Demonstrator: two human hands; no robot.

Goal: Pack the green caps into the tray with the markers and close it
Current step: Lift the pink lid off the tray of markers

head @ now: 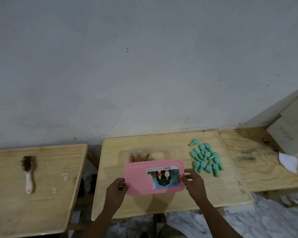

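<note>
Fingers of both hands, left (116,187) and right (192,179), grip one pink lid (141,177); green caps (207,157) too clustered to count.

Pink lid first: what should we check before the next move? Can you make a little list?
1. Flat pink plastic lid held at both ends, by left hand and right hand: ok.
2. Clear plastic tray uncovered: partly, the lid overlaps its near side.
3. Red markers in tray: ok.
4. Small green plastic caps packed: not ok, they lie on the wooden table.
5. Room for caps: cannot tell.
</note>
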